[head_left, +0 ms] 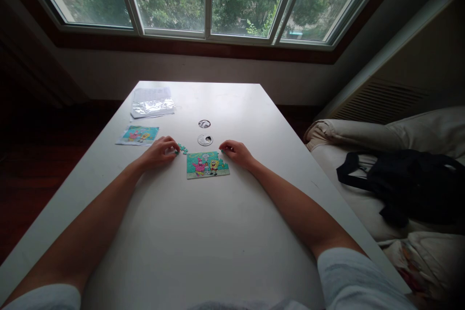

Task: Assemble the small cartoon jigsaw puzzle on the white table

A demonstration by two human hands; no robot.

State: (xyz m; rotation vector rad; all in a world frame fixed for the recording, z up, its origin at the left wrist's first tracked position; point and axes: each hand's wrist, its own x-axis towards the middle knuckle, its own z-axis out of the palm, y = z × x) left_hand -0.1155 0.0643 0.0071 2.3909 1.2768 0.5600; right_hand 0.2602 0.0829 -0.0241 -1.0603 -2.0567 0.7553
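A small jigsaw puzzle with cartoon figures on a teal background lies flat on the white table, mostly assembled, with a gap at its upper right corner. My right hand is at that corner, fingertips pinched on a small teal puzzle piece. Beyond the puzzle's upper left corner lie several loose puzzle pieces. My left hand rests beside them with curled fingers, and a bit of teal shows at its fingertips, seemingly another piece.
Two round items lie behind the puzzle. At left are a picture sheet with the same cartoon and a clear plastic packet on papers. The white table stands before a window; a sofa with dark clothing is at right.
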